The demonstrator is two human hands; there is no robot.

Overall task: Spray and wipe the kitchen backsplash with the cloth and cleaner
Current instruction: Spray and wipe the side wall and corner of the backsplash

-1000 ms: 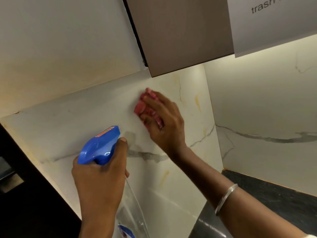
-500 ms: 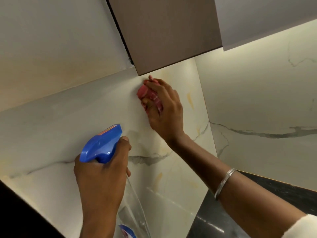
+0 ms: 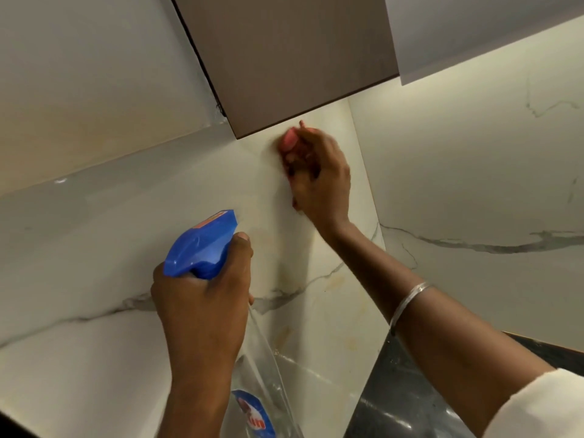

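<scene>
My right hand [image 3: 319, 175] presses a bunched pink-red cloth [image 3: 289, 141] against the white marble backsplash [image 3: 126, 248], just under the corner of the brown wall cabinet [image 3: 284, 58]. The hand is blurred and covers most of the cloth. Lower left, my left hand [image 3: 202, 305] grips the neck of a clear spray bottle [image 3: 259, 390] with a blue trigger head [image 3: 200, 245], its nozzle aimed at the wall. The index finger rests by the trigger.
A second marble wall panel [image 3: 474, 200] meets the wiped one in a corner on the right. Dark stone countertop [image 3: 404, 399] lies below right. A pale cabinet [image 3: 474, 26] hangs at the top right. A silver bangle [image 3: 407, 303] sits on my right forearm.
My right hand has slid the cloth up and right along the backsplash, from mid-panel to just under the brown cabinet. The left hand with the bottle has hardly moved.
</scene>
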